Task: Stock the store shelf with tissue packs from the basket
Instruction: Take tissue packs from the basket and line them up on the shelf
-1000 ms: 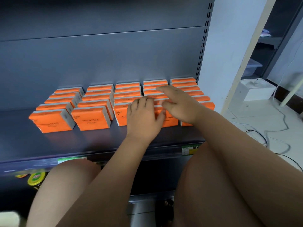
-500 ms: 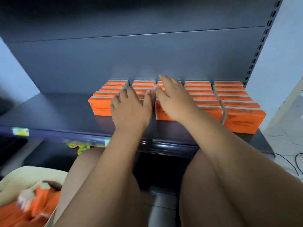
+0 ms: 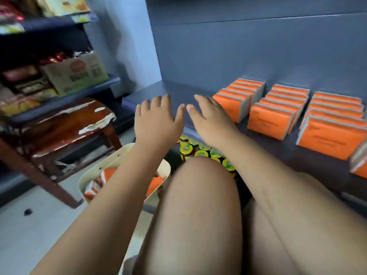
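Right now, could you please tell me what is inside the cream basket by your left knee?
Inside the basket, orange tissue packs show at its left and right sides. The left forearm crosses over the middle, so the count and whatever lies beneath it stay hidden.

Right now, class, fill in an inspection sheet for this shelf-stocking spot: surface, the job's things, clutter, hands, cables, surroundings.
Surface: dark blue shelf, its left part bare.
Job's things: orange tissue packs stand in rows on the shelf's right part; more lie loose in the cream basket on the floor beside the person's knee.
Clutter: yellow-lidded jars on the level below the shelf.
Hands: left hand and right hand are both open, palms down, holding nothing, over the shelf's front edge.
Cables: nothing seen.
Surroundings: worn wooden stool on the left; neighbouring shelves with a cardboard carton and blurred packets.
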Demonstrator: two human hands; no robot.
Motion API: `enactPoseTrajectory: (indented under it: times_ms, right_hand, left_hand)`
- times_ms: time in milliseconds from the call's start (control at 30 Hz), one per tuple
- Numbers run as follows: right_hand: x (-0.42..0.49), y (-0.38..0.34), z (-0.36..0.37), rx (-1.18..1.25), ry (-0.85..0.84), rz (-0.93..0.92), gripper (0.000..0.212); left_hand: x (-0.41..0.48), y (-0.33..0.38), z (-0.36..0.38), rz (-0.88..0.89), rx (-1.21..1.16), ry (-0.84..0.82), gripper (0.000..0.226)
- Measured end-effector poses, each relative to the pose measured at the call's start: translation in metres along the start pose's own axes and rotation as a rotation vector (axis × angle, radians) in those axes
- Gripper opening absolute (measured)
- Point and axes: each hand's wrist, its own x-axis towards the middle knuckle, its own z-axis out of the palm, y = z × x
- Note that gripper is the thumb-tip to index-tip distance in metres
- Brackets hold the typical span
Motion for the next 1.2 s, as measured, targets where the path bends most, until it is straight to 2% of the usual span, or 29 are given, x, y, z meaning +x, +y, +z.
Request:
enactPoseTrajectory:
  times_ms: [100, 300, 467, 600, 733, 900, 1000, 1100, 1200]
  right_hand:
    - [0.007, -0.017, 0.037, 0.016, -0.151, -0.09, 0.063]
    - [0.019, -0.015, 0.093, -0.054, -0.454, -0.242, 0.067]
    - [0.029, -0.002, 0.163, -0.075, -0.58, -0.194, 0.066]
    - [0.039, -0.007, 0.212, -0.083, -0.66, -0.197, 0.053]
    - [0.05, -0.005, 0.27, -0.07, -0.687, -0.017, 0.033]
    - [0.065, 0.0, 0.331, -0.059, -0.716, 0.361, 0.039]
    - [0.069, 0.006, 0.367, -0.102, -0.674, 0.404, 0.038]
    - [0.073, 0.011, 0.388, -0.116, -0.687, 0.418, 0.044]
    - [0.077, 0.021, 0.4, -0.128, -0.668, 0.448, 0.042]
  left_hand:
    - [-0.021, -0.048, 0.009, -0.107, 0.016, -0.117, 0.076]
    - [-0.055, -0.122, 0.028, -0.305, 0.055, -0.268, 0.058]
    - [-0.076, -0.159, 0.059, -0.459, 0.085, -0.447, 0.063]
    - [-0.089, -0.188, 0.092, -0.536, 0.067, -0.539, 0.062]
    - [-0.093, -0.222, 0.128, -0.623, 0.017, -0.565, 0.055]
    - [-0.09, -0.27, 0.167, -0.819, -0.043, -0.515, 0.036]
    - [-0.087, -0.292, 0.188, -0.963, -0.088, -0.477, 0.028]
    - [-0.085, -0.309, 0.205, -1.094, -0.118, -0.405, 0.04]
    - [-0.088, -0.321, 0.222, -1.153, -0.118, -0.433, 0.045]
